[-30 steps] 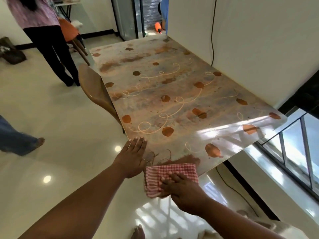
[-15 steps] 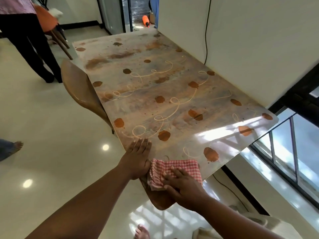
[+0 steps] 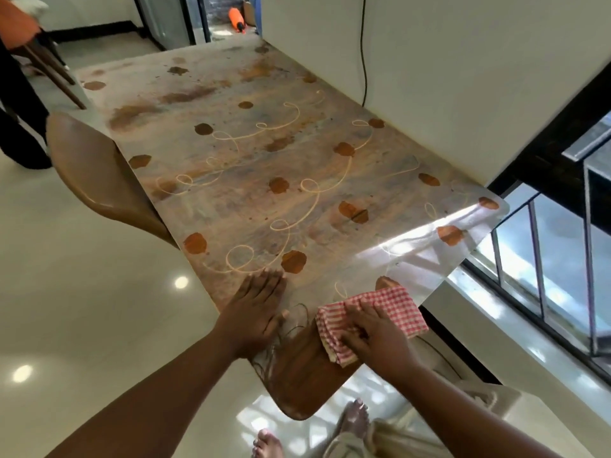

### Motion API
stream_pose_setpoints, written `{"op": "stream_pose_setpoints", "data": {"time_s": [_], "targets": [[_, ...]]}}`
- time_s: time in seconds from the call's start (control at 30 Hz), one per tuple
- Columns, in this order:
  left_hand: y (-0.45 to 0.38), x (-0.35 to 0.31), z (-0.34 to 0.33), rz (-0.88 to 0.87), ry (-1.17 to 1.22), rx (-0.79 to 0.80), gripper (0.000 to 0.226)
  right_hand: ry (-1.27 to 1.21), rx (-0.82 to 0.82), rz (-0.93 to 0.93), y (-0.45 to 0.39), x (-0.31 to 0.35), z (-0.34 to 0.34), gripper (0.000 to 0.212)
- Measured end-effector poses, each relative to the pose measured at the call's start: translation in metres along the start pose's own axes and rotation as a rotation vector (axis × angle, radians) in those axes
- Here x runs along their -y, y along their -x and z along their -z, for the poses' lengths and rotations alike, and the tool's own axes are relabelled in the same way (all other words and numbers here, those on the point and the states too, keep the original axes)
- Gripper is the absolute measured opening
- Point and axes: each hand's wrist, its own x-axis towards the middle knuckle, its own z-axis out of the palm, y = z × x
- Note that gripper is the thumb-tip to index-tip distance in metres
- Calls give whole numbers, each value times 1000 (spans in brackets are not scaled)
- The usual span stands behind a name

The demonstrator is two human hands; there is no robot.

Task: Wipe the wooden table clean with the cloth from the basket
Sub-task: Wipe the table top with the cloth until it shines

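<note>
Here, notes by item.

Table: long rectangular wooden table [image 3: 251, 166] with a glossy, mottled brown-grey top, printed with rust-orange leaf blotches and thin pale looping curls; corners rounded; its far long side runs along a white wall. A bright patch of window glare lies across the near right corner.

Cloth: red-and-white checked woven cloth [image 3: 393, 309], folded into a rough rectangle with layered edges showing at its left end. It lies flat on the near end of the table, close to the right corner, part of it overhanging the edge.

Right hand: right hand [image 3: 373, 332] lies on top of the cloth, palm down, fingers fairly straight and pressing the fabric to the surface.

Left hand: left hand [image 3: 256, 309] rests flat on bare tabletop just left of the cloth, fingers straight and held close together, not touching the cloth.

Chairs: smooth brown moulded chair back [image 3: 96, 180] tucked against the table's left side; another curved brown wooden chair back [image 3: 297, 381] directly below the hands, its grain dark and streaky.

Floor: polished cream tile floor [image 3: 82, 292], mirror-shiny, with round light reflections.

Window: black-framed window with vertical bars [image 3: 542, 266] at right.
</note>
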Motion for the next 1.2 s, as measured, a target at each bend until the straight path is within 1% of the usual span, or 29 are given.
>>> {"op": "stream_pose_setpoints", "data": {"time_s": [0.07, 0.1, 0.2, 0.23, 0.3, 0.37, 0.47, 0.53, 0.63, 0.67, 0.73, 0.77, 0.87, 0.93, 1.03, 1.1, 1.2], "targets": [[-1, -1, 1, 2, -16, 12, 67, 45, 66, 18, 7, 1, -11, 46], [-1, -1, 2, -1, -12, 17, 67, 68, 97, 62, 12, -2, -11, 48], [-1, -2, 6, -12, 15, 23, 70, 173, 112, 310, 20, -26, 4, 49], [-1, -3, 7, -16, 21, 23, 71, 193, 122, 346, 19, -37, 13, 46], [0, -5, 6, -11, 27, 29, 71, 205, 141, 342, 8, -57, 33, 41], [0, -5, 6, -4, 8, 39, 70, 222, 145, 340, -11, -67, 49, 40], [-2, -5, 8, -19, -6, 61, 69, 257, 153, 336, -39, -59, 52, 43], [-8, -8, 11, -32, -18, 76, 68, 270, 154, 341, -41, -53, 44, 45], [-30, -23, 19, -49, -48, 55, 71, 297, 232, 452, -32, -59, 41, 49], [-40, -30, 23, -66, -63, 54, 71, 312, 263, 506, -30, -67, 47, 49], [-61, -43, 29, -107, -100, 29, 69, 342, 272, 609, -30, -90, 63, 43], [-71, -48, 29, -118, -113, 33, 70, 339, 266, 620, -32, -101, 72, 42], [-103, -59, 23, -114, -138, 14, 69, 277, 259, 489, -53, -130, 97, 49], [-123, -65, 19, -112, -156, 22, 67, 245, 229, 418, -71, -130, 103, 58], [-152, -75, 18, -88, -117, 29, 64, 205, 213, 354, -83, -118, 92, 58], [-167, -81, 18, -64, -85, 29, 64, 198, 210, 373, -76, -117, 84, 56], [-181, -85, 15, -44, -70, 54, 66, 247, 203, 533, -61, -136, 90, 45]]}}
